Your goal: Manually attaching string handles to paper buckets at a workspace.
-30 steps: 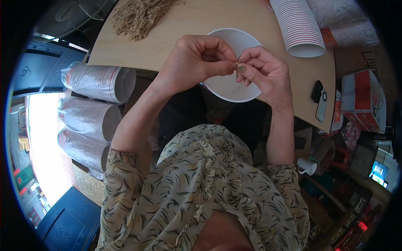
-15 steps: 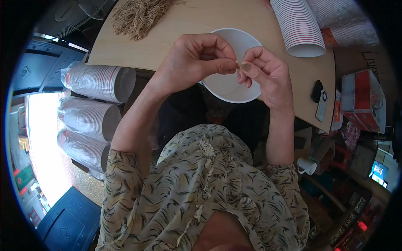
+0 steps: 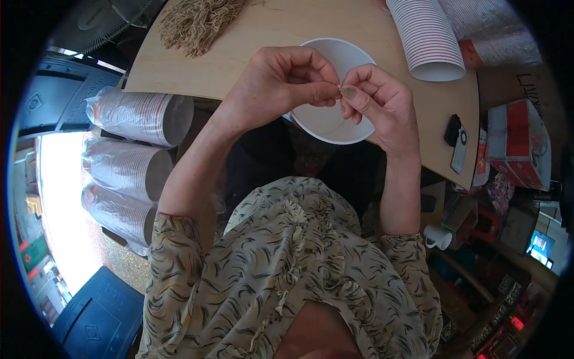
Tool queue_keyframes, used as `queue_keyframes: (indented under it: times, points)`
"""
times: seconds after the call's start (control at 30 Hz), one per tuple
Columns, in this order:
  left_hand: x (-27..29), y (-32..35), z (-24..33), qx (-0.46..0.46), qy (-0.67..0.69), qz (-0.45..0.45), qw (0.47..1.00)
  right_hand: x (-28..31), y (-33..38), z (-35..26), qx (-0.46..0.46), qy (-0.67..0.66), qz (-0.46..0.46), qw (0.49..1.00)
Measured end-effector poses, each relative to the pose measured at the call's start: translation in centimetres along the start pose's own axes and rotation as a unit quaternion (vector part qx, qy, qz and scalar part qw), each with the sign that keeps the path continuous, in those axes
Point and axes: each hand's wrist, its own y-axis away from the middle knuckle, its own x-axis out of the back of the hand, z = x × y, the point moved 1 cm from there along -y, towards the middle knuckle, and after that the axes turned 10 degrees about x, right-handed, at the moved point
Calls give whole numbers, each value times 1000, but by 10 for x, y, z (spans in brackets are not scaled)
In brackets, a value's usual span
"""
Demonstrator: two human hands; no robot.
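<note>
My left hand (image 3: 290,81) and my right hand (image 3: 379,102) meet fingertip to fingertip, both pinched closed. A tiny tan strand (image 3: 339,87) shows between them; most of it is hidden by the fingers. Right below them, at the table's near edge, is a white round paper bucket (image 3: 327,127) with its mouth facing up. My hands cover part of its rim, and the inside that shows looks plain white. At the far left of the table lies a loose heap of tan, string-like strands (image 3: 197,27).
Nested white paper buckets with red lines (image 3: 426,42) lie at the table's far right. Plastic-wrapped bucket stacks (image 3: 128,170) stand at my left. A phone (image 3: 459,152) lies near the right table edge. Beyond are a red-and-white box (image 3: 517,143) and a white mug (image 3: 438,238).
The pinched fingertips have drawn slightly closer together, and less of the tan strand shows between them. The bucket has shifted very slightly. Everything else looks the same.
</note>
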Motion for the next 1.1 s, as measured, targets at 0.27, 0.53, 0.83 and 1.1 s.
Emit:
queue_keyframes:
  times: [0.27,0.53,0.83,1.1]
  points:
    - [-1,-1,-3,-23,21,-3,1000,4,2,6,1,-70,16,997]
    - [-2,-2,-4,-27,34,0,999,-2,0,-5,-12,-24,34,999]
    - [-2,-1,-3,-17,18,7,1000,0,1,6,7,-19,77,997]
    - [-1,-1,-3,-18,31,5,999,-3,-2,1,1,-11,58,998]
